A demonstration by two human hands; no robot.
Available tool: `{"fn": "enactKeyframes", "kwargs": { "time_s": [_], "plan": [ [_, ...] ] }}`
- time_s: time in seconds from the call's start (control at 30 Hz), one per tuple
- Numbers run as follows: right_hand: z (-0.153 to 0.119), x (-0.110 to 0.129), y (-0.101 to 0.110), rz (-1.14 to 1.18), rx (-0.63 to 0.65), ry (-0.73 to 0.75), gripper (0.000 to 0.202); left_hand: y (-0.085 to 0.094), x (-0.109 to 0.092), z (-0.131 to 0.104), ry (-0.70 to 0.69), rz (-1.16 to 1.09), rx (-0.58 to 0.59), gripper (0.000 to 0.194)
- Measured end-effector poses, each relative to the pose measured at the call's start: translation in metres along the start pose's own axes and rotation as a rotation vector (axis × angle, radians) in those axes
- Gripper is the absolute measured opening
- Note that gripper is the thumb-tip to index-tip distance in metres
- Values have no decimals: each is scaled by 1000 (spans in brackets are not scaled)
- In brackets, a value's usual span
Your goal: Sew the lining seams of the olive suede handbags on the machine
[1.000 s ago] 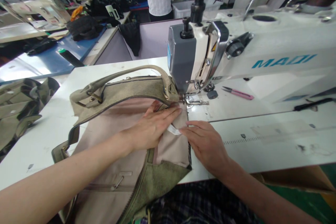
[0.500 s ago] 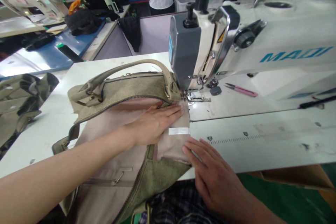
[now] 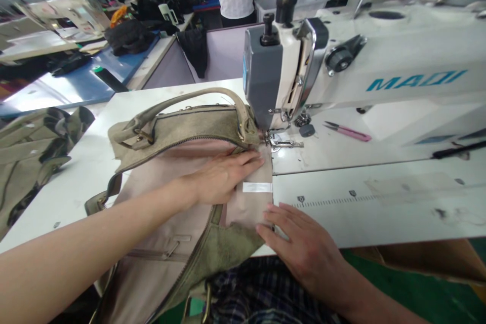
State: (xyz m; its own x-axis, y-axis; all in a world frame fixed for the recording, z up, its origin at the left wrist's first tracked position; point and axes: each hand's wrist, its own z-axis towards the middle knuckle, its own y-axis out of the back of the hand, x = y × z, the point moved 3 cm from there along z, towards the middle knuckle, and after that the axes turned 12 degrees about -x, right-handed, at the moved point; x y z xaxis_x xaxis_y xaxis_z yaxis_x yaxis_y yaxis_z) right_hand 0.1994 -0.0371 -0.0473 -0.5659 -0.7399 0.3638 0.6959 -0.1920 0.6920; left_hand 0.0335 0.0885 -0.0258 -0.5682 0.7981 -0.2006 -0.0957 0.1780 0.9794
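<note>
Pale pink fabric lining (image 3: pixel 248 210) of our olive bag (image 3: pixel 193 126) lies beneath our flat, ungripping left fingers (image 3: pixel 247 157); our right fingers (image 3: pixel 284 221), loosely open and empty, rest at its edge. We should press evenly, never tugging.

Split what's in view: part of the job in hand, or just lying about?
In the job:
- olive bag, left hand on its pink lining, right hand at the lining's edge
- white strip on the lining
- sewing machine

Lying about, apparently:
- pink-handled snips
- green-topped cone
- olive fabric pile, role unclear
</note>
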Motion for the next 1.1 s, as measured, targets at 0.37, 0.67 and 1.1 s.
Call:
{"fn": "enactKeyframes", "kwargs": {
  "time_s": [0.37,0.67,1.1],
  "plan": [
    [3,-18,22,11,45,118,40,-7,-3,-1,42,-80,-36,89],
    [24,-47,12,6,48,138,34,-5,30,22,124,-219,-19,89],
    [34,-76,1,-11,66,162,40,5,49,30,42,-216,-166,73]
  ]
}}
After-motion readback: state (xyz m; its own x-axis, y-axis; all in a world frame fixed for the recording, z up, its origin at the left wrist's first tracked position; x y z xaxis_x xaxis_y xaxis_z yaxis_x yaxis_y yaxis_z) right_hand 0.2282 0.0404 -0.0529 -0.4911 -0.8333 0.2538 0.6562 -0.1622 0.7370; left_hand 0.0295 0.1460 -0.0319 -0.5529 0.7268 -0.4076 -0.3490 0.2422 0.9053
